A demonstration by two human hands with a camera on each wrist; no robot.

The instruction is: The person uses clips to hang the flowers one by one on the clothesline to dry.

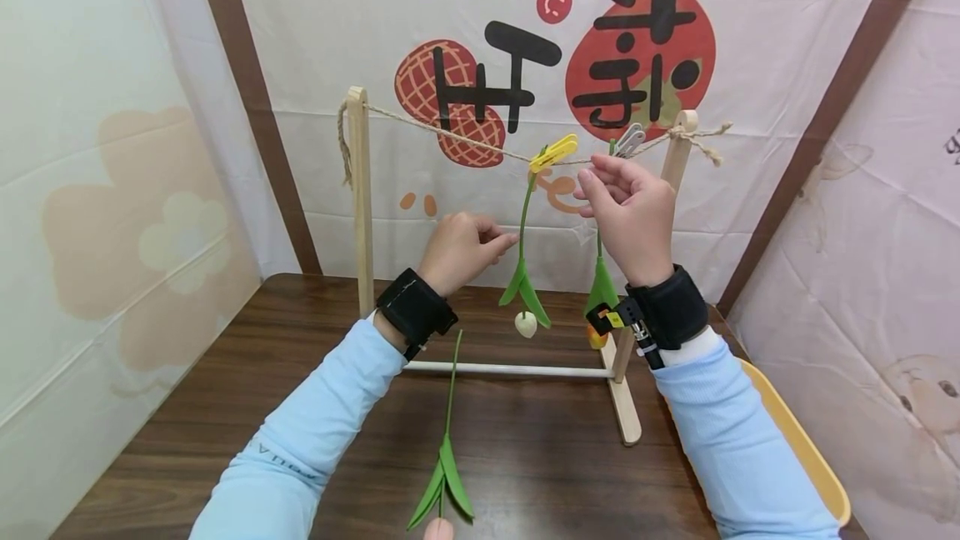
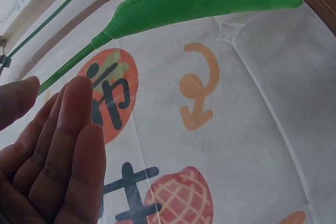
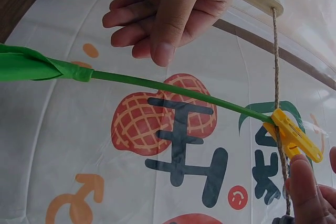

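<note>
A white artificial tulip [image 1: 527,324] hangs bud-down from a twine rope [image 1: 450,132], its stem end clipped by a yellow clothespin [image 1: 553,153]. Beside its green stem is my left hand [image 1: 461,252], thumb apart from the loosely bent fingers and nothing between them. My right hand [image 1: 633,215] is just right of the yellow clothespin, its fingers relaxed and holding nothing. Behind that hand, a grey clothespin [image 1: 630,140] holds a second tulip [image 1: 602,283], whose orange bud is partly hidden by the wrist strap.
The rope is tied between two wooden posts [image 1: 362,207] joined low down by a white rod [image 1: 510,369]. Another tulip [image 1: 448,465] with a pinkish bud lies on the brown table [image 1: 300,357] in front. A yellow tray [image 1: 802,448] is partly hidden behind the right forearm.
</note>
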